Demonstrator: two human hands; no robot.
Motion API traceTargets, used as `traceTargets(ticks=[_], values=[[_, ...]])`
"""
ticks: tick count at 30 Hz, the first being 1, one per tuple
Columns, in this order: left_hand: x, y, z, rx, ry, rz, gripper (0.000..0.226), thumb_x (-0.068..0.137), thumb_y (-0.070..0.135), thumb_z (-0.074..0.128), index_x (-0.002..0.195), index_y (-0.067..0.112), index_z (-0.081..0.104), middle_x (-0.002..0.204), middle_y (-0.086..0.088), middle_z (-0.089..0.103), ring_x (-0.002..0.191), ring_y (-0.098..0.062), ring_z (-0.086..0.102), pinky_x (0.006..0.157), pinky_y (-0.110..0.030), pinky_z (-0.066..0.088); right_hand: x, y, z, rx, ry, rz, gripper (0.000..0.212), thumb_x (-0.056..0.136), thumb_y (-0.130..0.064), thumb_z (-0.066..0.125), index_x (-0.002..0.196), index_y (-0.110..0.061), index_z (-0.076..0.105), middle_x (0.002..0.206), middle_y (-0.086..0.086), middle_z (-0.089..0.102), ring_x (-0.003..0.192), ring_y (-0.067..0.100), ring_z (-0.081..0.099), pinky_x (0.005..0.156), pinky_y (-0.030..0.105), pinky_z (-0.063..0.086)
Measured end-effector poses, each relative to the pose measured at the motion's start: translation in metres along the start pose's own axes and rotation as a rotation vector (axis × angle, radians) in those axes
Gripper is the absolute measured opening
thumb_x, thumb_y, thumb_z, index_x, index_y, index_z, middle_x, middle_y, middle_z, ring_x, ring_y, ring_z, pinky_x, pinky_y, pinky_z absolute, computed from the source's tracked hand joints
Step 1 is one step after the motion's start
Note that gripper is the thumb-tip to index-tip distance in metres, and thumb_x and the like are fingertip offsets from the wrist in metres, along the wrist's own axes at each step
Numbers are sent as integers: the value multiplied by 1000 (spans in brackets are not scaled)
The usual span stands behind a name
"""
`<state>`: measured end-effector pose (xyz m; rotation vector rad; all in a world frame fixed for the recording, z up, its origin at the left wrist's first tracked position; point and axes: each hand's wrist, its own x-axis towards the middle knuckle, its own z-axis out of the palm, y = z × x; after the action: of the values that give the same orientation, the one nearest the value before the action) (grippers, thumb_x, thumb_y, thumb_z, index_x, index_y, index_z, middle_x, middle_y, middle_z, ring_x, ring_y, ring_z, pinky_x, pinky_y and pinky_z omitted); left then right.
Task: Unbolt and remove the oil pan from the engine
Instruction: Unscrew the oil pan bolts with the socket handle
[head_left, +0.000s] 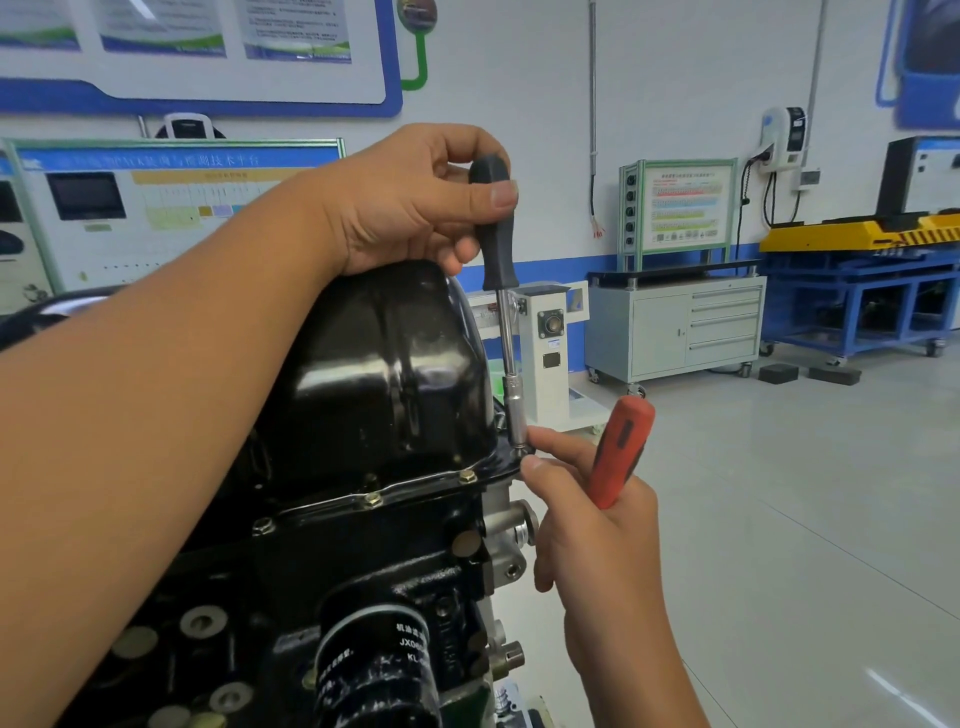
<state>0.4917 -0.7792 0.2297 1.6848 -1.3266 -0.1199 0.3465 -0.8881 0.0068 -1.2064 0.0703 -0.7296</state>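
Note:
The glossy black oil pan (384, 374) sits upward on the inverted black engine (332, 571), its flange held by gold bolts (467, 476). My left hand (410, 208) grips the black handle of a socket driver (511, 364) that stands upright, its socket on a bolt at the pan's right corner. My right hand (587, 519) holds a red-handled tool (621, 449) in the palm while its thumb and forefinger touch the socket's tip at the flange. The corner bolt itself is hidden under the socket.
A black oil filter (374, 670) sticks out of the engine at the bottom. Behind stand a white pedestal (550, 338), a grey drawer cabinet (675, 327) on casters, a blue and yellow bench (857, 260) and training boards along the wall. Grey tiled floor lies to the right.

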Motion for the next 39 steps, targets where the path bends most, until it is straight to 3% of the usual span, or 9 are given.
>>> traceTargets(ticks=[4,9,15,17,20,23,27,32,39], values=[[-1,2,-2,-22,-55,-1,29,92,25,72,113,18,53,102,-20,75,56,-15,63,53,-25,55,-1,0,1,-16,-4,-19,30,91,-10,68,92,-39,75,60,-1,60,40,11,43,41,23,42],[-2,3,-5,-14,-74,-15,27,101,5,59,123,21,63,106,-20,75,69,-14,63,65,-27,59,-1,0,2,-21,5,-24,28,90,-8,68,88,-36,72,59,1,60,41,9,47,40,23,42],[-1,2,1,-31,6,-4,31,81,28,80,106,17,63,85,-7,60,57,-12,48,57,-26,53,-1,-1,-1,-14,4,-18,27,90,-9,70,89,-36,76,55,-3,57,40,11,43,42,22,43],[-1,1,2,-28,19,0,33,79,31,81,100,17,60,80,-1,63,54,-11,47,55,-26,53,-1,-2,0,-15,4,-21,27,90,-10,70,89,-37,77,53,-4,56,40,11,44,42,21,42],[-2,3,0,-21,-23,8,28,90,23,75,113,18,60,102,-14,75,55,-13,56,58,-30,57,-1,-2,-1,-18,7,-20,27,90,-11,70,89,-37,77,50,-4,55,39,12,43,41,21,41],[-4,5,-3,-16,-72,7,26,99,9,62,123,21,64,115,-21,73,65,-15,63,66,-32,60,-1,-2,-2,-20,8,-20,28,90,-11,69,89,-37,77,48,-5,53,38,13,43,41,20,41],[-4,4,-3,0,-62,9,31,102,2,56,125,19,67,112,-20,74,68,-13,62,69,-31,60,-1,-2,-1,-16,3,-18,28,90,-10,69,89,-37,77,49,-3,53,39,13,41,41,21,40],[-3,4,-1,-5,-29,17,23,99,9,63,120,18,65,106,-22,74,55,-8,50,66,-29,57,-1,-2,-1,-9,0,-9,27,91,-12,69,90,-37,77,50,-3,52,38,12,44,41,20,42],[-3,3,1,-5,23,24,20,94,16,69,113,15,64,99,-21,74,52,-8,49,68,-29,59,-1,0,-2,-6,1,-13,29,91,-11,69,91,-39,77,50,-3,52,39,12,43,42,21,42]])
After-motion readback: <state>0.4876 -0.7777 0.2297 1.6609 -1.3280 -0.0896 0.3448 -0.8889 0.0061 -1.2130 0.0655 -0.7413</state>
